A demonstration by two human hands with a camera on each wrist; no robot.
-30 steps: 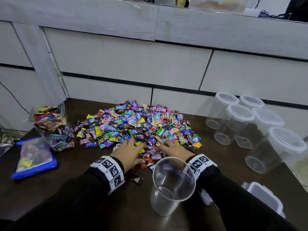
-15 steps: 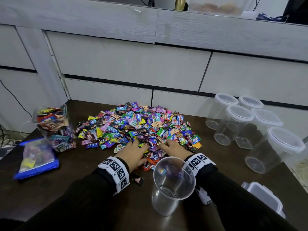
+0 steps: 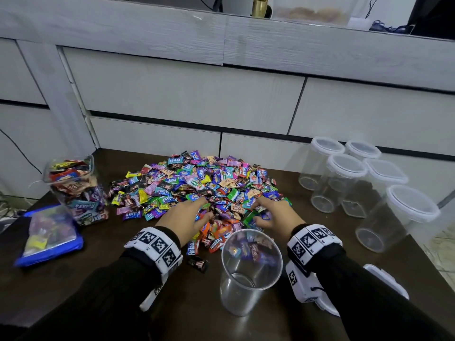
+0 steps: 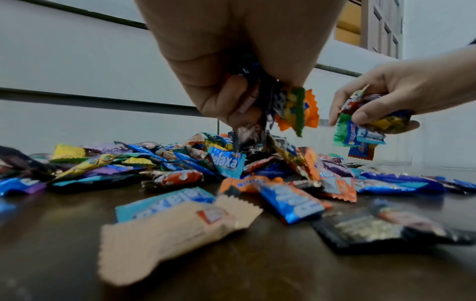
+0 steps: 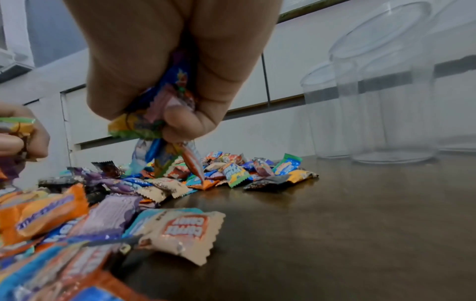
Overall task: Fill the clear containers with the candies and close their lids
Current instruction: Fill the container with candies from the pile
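Observation:
A big pile of wrapped candies covers the middle of the dark table. An empty clear container without a lid stands just in front of the pile. My left hand grips a handful of candies lifted just above the pile's near edge. Beside it, my right hand grips another handful; it shows in the left wrist view too, right hand. Both hands hover behind the open container.
A candy-filled clear container stands at the left, with a blue-edged bag in front of it. Several lidded empty containers stand at the right. A loose white lid lies near my right forearm. A grey cabinet backs the table.
Both hands lay flat on the pile's near edge; now their fingers have curled round handfuls of candies and lifted slightly. The view has moved closer.

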